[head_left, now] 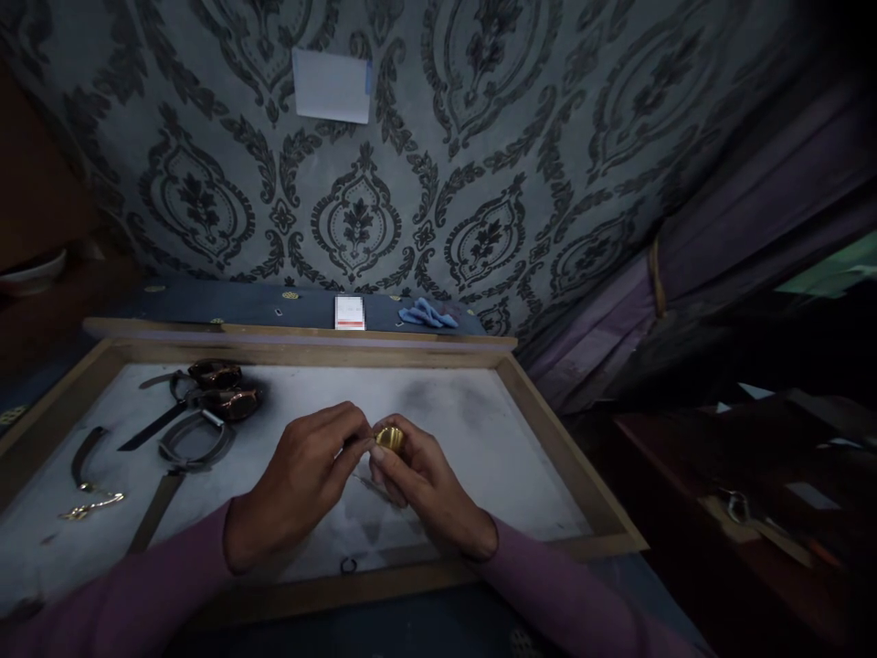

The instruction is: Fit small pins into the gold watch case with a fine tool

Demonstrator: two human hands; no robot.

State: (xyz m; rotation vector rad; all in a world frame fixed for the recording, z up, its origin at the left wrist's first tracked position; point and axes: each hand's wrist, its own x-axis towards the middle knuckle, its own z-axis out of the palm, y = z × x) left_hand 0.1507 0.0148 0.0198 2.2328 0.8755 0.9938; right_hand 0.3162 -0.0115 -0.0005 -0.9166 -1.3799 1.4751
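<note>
My right hand is closed around a small, round, shiny gold-coloured piece, its thumb lying against the near side. The piece looks like a watch case, though the fingers cover much of it. My left hand meets it from the other side, thumb and fingertips pinched together at its left edge. Whatever lies between those left fingertips is too small to make out. Both hands are above the white floor of a wood-framed tray. Below them a thin line, perhaps a fine tool, shows partly.
Left in the tray are brown goggle-like pieces, a looped grey strap, and a short dark strap with a gold-coloured chain. A small dark ring lies near the front rail. Behind stand a phone and blue cloth.
</note>
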